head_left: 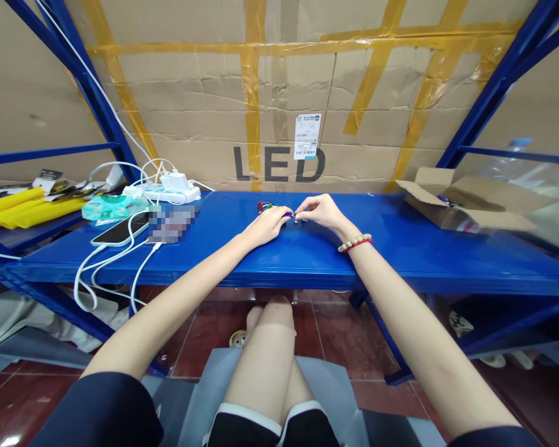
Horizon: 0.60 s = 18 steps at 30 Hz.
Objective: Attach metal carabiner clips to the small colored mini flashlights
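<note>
My left hand (268, 225) lies low over the blue tabletop, its fingers closed around the left end of a small, slim purple piece (289, 215). Thumb and fingertips of my right hand (323, 211) pinch that piece at its other end. It is too small to tell its kind, and my left fingers hide part of it. Just beyond my left knuckles lie small red and green pieces (263, 206), partly covered by the hand. A few tiny pieces (304, 220) sit on the table below my right fingertips.
On the left of the table (205, 261) are a phone (121, 230), white cables, a power strip (177, 193) and a teal packet (114, 208). An open cardboard box (461, 198) stands at the right. A large LED-marked carton (205, 112) walls off the back.
</note>
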Each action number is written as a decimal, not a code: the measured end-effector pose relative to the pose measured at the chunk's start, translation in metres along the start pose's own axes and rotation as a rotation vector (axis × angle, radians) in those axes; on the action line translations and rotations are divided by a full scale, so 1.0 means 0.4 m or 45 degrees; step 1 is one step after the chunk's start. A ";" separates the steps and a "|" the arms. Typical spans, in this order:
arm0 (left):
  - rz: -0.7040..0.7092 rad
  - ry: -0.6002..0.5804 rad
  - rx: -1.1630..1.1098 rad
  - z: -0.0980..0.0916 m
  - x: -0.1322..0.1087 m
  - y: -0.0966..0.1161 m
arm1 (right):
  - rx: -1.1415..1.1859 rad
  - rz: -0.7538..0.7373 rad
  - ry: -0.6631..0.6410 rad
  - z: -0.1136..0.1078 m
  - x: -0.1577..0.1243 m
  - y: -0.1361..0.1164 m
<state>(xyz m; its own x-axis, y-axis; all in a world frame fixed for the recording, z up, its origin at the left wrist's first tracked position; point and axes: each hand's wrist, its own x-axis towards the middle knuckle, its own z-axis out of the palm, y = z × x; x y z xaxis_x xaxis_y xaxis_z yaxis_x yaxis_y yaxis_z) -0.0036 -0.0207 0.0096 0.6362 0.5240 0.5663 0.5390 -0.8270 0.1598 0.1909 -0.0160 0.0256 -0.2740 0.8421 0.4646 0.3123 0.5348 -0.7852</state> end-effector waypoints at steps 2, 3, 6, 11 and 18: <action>-0.001 -0.003 -0.017 0.001 0.001 -0.002 | 0.009 -0.008 -0.005 -0.001 0.000 0.001; -0.007 -0.006 -0.026 0.000 0.001 -0.002 | 0.016 -0.015 -0.007 -0.001 0.000 0.001; -0.018 -0.011 -0.057 -0.002 0.000 0.000 | 0.015 -0.037 -0.017 0.001 0.000 -0.001; -0.087 -0.007 -0.068 -0.003 -0.003 0.005 | 0.004 -0.059 -0.018 0.005 0.002 -0.003; -0.041 0.007 -0.013 -0.001 -0.006 0.002 | 0.006 -0.071 -0.065 0.005 0.005 0.002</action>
<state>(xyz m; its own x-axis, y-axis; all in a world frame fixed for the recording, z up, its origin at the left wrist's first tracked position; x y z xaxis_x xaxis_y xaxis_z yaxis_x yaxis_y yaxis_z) -0.0048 -0.0225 0.0087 0.6154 0.5496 0.5650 0.5534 -0.8117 0.1867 0.1888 -0.0139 0.0250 -0.3367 0.8061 0.4867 0.2911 0.5806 -0.7604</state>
